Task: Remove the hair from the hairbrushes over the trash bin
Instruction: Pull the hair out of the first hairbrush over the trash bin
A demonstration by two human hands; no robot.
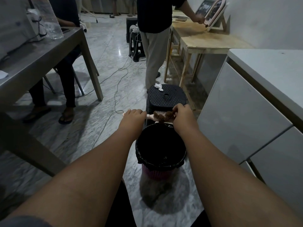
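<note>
Reaches both bare arms straight forward, backs of the hands up. Grips the brush handle in the left hand, fingers curled fully round it. Pinches a brown clump of hair on the bristles with the right hand – fingertips bent down, wrist slightly arched. Holds the brush roughly level, crosswise, over the far rim of the black-lined bin. Just beyond, a black stool with a crumpled tissue on top.
</note>
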